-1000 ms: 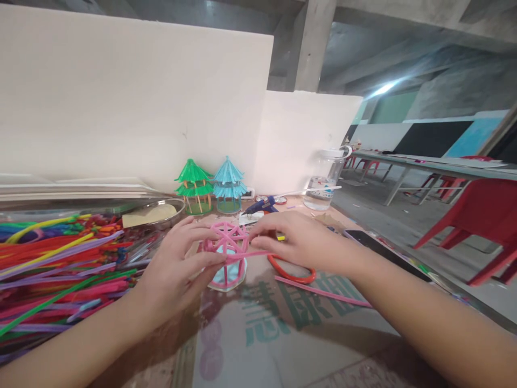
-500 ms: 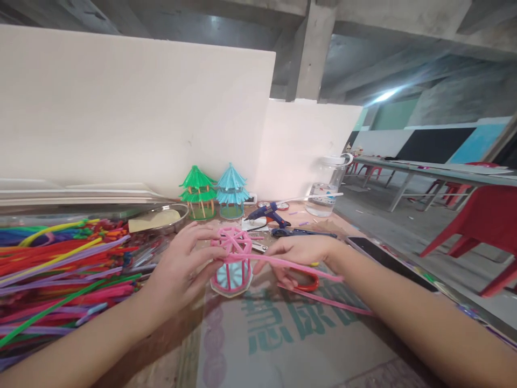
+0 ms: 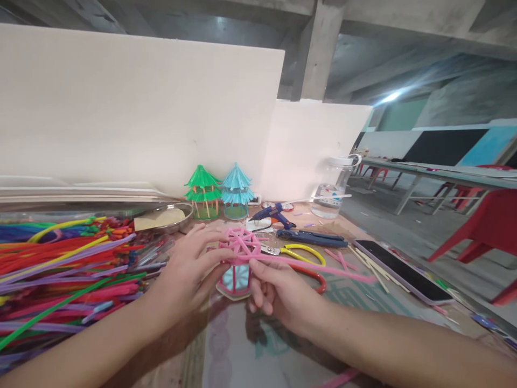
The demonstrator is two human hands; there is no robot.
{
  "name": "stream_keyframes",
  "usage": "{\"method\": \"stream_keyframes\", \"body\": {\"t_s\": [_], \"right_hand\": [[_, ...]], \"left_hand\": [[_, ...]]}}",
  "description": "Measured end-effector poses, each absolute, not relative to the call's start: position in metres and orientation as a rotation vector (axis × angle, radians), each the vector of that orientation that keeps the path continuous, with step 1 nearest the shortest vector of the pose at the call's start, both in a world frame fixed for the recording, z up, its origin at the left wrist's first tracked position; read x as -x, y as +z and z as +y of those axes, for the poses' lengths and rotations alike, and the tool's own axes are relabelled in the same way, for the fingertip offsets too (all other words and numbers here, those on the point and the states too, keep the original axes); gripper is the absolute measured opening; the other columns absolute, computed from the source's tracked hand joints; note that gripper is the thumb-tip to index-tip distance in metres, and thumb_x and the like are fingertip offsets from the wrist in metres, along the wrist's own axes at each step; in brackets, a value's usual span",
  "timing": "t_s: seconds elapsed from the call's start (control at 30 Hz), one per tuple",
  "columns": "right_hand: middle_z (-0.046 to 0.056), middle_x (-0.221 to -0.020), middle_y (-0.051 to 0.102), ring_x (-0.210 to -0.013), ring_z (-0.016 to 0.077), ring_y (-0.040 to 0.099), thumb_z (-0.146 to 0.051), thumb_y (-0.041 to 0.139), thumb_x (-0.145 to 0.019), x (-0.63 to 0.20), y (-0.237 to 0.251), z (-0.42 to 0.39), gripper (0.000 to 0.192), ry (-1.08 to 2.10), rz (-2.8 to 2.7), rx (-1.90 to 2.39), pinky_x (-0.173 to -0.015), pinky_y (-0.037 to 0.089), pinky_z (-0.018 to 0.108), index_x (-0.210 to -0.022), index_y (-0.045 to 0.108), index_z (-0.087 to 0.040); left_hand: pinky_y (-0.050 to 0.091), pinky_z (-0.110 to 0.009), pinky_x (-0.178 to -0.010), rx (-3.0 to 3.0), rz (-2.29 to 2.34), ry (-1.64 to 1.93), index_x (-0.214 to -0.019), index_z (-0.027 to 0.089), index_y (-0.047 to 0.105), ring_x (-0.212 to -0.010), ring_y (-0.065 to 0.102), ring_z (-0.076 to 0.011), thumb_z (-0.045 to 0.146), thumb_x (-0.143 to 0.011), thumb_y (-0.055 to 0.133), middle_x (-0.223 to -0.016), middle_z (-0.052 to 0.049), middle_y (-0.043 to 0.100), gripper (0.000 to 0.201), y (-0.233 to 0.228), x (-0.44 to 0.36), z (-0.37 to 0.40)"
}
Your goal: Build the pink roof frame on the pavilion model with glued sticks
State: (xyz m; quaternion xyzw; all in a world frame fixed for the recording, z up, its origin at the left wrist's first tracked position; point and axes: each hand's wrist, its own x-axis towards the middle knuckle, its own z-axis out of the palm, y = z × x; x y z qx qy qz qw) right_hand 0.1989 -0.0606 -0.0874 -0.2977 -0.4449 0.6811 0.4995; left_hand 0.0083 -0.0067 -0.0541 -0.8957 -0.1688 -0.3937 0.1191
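Gripping the pink pavilion frame (image 3: 239,262) at the table's (image 3: 283,345) middle, your left hand (image 3: 194,269) closes on its left side; your right hand (image 3: 278,293) pinches one pink pipe cleaner (image 3: 315,265) against its rim. Two finished pavilions (image 3: 220,192) stand at the back edge. One clear jar (image 3: 333,186) holds water.

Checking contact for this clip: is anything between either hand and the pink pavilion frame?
Nothing visible is. The left hand rests its fingers directly on the pink pavilion frame. The right hand pinches the pink pipe cleaner where it meets the frame's roof rim. The pliers lie behind, clear of both hands.
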Motion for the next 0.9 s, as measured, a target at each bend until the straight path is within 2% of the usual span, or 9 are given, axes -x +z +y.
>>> {"method": "stream_keyframes", "body": {"t_s": [0.23,0.4,0.5,0.63,0.73,0.9], "right_hand": [[-0.004,-0.037,0.049,-0.037,0.0060,0.046,-0.063,0.075,-0.070,-0.2012,-0.0880,-0.0571,0.056,1.657,-1.083,0.708,-0.048,0.039,0.020,-0.049,0.058,-0.015],[-0.005,-0.035,0.047,-0.034,0.0050,0.044,-0.062,0.077,-0.068,-0.1998,-0.0863,-0.0564,0.057,1.671,-1.062,0.681,-0.048,0.042,0.019,-0.045,0.056,-0.015],[-0.005,-0.033,0.045,-0.034,0.0056,0.044,-0.061,0.078,-0.068,-0.1998,-0.0845,-0.0558,0.056,1.677,-1.068,0.636,-0.052,0.046,0.020,-0.044,0.055,-0.016],[-0.006,-0.035,0.047,-0.032,0.0050,0.038,-0.062,0.077,-0.069,-0.2000,-0.0848,-0.0559,0.055,1.677,-1.069,0.599,-0.051,0.047,0.022,-0.046,0.056,-0.016],[-0.006,-0.036,0.046,-0.034,0.0052,0.038,-0.062,0.076,-0.070,-0.2001,-0.0865,-0.0570,0.056,1.664,-1.097,0.650,-0.051,0.046,0.023,-0.046,0.055,-0.017],[-0.004,-0.036,0.045,-0.042,0.0079,0.048,-0.072,0.073,-0.066,-0.2005,-0.0871,-0.0581,0.063,1.635,-1.145,0.782,-0.050,0.037,0.021,-0.043,0.054,-0.016]], "left_hand": [[0.049,-0.042,-0.098,2.573,-0.426,-1.156,-0.109,0.028,0.060,-0.112,0.060,-0.0200,0.009,-0.094,0.051,-0.112,-0.005,0.066,0.026,-0.0527,-0.0092,-0.0072],[0.043,-0.047,-0.107,2.493,-0.421,-1.144,-0.109,0.027,0.060,-0.110,0.060,-0.0194,0.009,-0.092,0.056,-0.111,-0.005,0.065,0.025,-0.0569,-0.0061,-0.0046],[0.044,-0.048,-0.107,2.507,-0.429,-1.162,-0.110,0.030,0.060,-0.112,0.061,-0.0199,0.010,-0.092,0.056,-0.113,-0.004,0.066,0.028,-0.0581,-0.0042,-0.0042],[0.044,-0.049,-0.107,2.513,-0.410,-1.137,-0.108,0.030,0.061,-0.115,0.061,-0.0207,0.008,-0.091,0.057,-0.114,-0.004,0.066,0.028,-0.0560,-0.0046,-0.0063],[0.045,-0.047,-0.106,2.492,-0.393,-1.123,-0.109,0.028,0.060,-0.113,0.060,-0.0203,0.007,-0.092,0.056,-0.111,-0.005,0.066,0.027,-0.0525,-0.0077,-0.0089],[0.048,-0.043,-0.101,2.476,-0.361,-1.145,-0.107,0.024,0.060,-0.111,0.060,-0.0199,0.008,-0.093,0.054,-0.109,-0.006,0.065,0.023,-0.0503,-0.0111,-0.0111]]}}
